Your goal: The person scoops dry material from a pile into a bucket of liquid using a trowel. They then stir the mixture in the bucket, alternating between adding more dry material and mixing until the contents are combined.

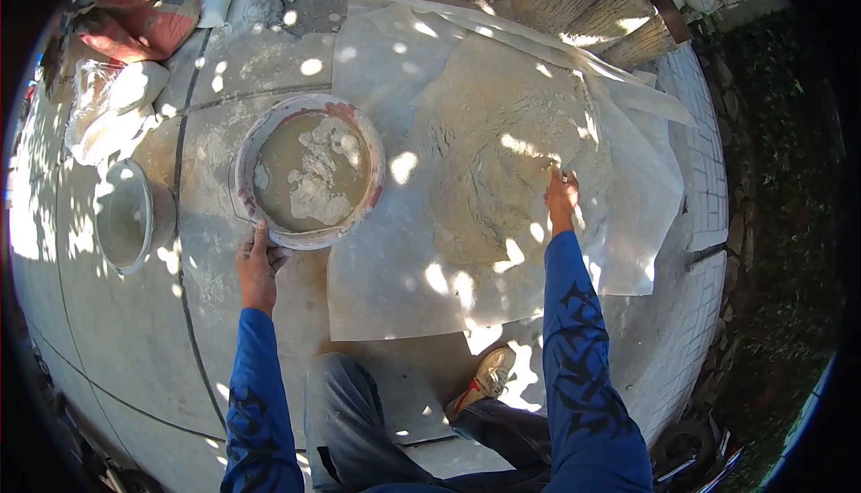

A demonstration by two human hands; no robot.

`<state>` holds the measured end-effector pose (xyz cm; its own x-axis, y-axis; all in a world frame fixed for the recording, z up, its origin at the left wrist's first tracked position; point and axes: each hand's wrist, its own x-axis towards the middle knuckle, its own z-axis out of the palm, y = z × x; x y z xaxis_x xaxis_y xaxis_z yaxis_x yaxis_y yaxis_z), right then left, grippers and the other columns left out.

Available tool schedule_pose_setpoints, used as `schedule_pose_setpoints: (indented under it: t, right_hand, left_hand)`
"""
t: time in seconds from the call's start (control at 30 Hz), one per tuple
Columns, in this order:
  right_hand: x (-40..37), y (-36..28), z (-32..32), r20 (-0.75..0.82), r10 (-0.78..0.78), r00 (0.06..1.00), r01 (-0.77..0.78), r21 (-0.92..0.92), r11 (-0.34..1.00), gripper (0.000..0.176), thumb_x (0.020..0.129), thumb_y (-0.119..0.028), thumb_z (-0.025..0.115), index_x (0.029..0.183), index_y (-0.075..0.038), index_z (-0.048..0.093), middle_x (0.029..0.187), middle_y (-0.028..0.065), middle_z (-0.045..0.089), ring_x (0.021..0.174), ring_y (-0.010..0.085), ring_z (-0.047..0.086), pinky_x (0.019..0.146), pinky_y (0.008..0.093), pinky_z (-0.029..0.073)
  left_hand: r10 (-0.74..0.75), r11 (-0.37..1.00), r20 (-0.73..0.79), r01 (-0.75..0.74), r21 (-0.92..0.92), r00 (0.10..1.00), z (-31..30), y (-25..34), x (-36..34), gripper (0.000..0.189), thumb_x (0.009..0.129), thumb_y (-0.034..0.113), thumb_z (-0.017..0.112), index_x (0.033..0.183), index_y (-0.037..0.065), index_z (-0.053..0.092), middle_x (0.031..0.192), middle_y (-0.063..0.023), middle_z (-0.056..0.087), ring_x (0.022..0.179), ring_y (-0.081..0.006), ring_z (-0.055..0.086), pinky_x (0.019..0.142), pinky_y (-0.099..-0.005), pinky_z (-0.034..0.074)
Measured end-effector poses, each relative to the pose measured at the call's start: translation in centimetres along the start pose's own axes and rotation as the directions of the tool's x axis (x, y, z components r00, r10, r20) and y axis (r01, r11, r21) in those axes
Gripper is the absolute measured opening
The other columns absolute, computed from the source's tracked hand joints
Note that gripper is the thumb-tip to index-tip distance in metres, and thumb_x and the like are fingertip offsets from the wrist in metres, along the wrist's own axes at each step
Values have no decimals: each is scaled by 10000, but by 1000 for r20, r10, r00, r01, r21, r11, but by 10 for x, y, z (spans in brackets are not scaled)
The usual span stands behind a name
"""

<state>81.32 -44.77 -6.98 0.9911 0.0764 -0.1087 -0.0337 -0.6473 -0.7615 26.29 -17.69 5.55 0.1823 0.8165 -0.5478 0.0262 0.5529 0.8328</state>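
My left hand [257,264] grips the near-left rim of a round reddish basin [377,170], thumb on top and fingers curled beneath. Inside it, murky water surrounds a lumpy grey-beige heap of wet powder [318,179]. On the right, my right hand [561,195] is closed over a broad mound of sandy grey mix [475,125]. Something small and pale shows at its fingers, but I cannot make out what it is. The mound lies spread on a translucent plastic sheet [372,287], and the basin stands at that sheet's left edge.
A second bucket [126,215] stands to the left. Behind it are pale bags [121,103] and a red sack [139,22]. Ridged trunk-like blocks [574,4] stand at the back right. My shoe [489,375] is by the sheet's near edge. Planting [771,134] borders the right side.
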Motion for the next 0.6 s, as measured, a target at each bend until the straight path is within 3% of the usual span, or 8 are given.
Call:
schedule_pose_setpoints:
  t: [0.07,0.13,0.23,0.3,0.4,0.47,0.5,0.6]
  right_hand:
    - [-47,-61,-11,106,55,993,-64,85,994,239,952,-335,640,1000,-112,571,627,27,539,471,147,507,413,310,410]
    - [-59,-63,-13,266,67,962,-125,209,970,345,953,-348,625,1121,-48,598,652,64,573,491,164,537,436,306,426]
    - [-81,-56,-10,215,157,964,-218,300,929,359,956,-343,621,1135,-33,605,650,73,578,487,172,543,435,314,427]
    - [-86,-52,-22,303,96,948,-187,285,940,374,956,-336,632,1174,-33,606,673,88,595,500,176,558,434,326,427]
    - [-93,-39,-36,319,44,947,-93,140,986,433,953,-358,652,1233,-34,591,755,115,663,572,210,629,494,353,481]
    - [-88,-13,-33,34,-251,968,252,-222,942,450,945,-355,659,1281,-70,568,867,168,716,763,321,703,665,440,537]
    - [-95,-28,-46,29,-251,968,251,-222,942,450,945,-355,659,1281,-70,568,867,168,716,763,321,703,665,440,537]
    - [-109,-83,-84,127,-318,939,339,-484,807,434,921,-335,668,1302,-158,559,1068,221,694,972,421,668,804,515,523]
  left_hand:
    - [7,1000,6,-7,2,1000,-1,-1,1,294,997,377,615,933,92,644,798,-13,675,649,-107,663,653,-274,579]
    - [1,1000,5,-1,-4,1000,-2,-2,2,294,995,379,618,933,92,644,799,-15,678,642,-109,663,647,-272,578]
    - [-7,1000,12,7,11,1000,-4,0,3,294,995,373,618,930,88,642,798,-18,680,639,-110,664,643,-268,578]
    - [-6,1000,14,6,14,1000,-4,1,3,294,998,371,614,929,87,643,798,-20,680,641,-110,665,643,-266,578]
    - [-11,1000,7,11,23,1000,-3,2,0,294,1004,368,605,919,88,640,797,-23,680,644,-109,666,639,-261,575]
    - [-2,1000,6,2,27,1000,-1,2,0,295,1007,367,600,910,91,637,796,-24,679,645,-109,666,636,-258,573]
    - [1,999,8,-1,34,1000,-3,0,1,294,1009,367,596,900,97,632,794,-22,676,648,-109,666,637,-258,570]
    - [13,999,0,-13,41,1000,-2,1,2,294,1013,366,590,883,104,623,788,-16,670,652,-107,665,642,-257,567]
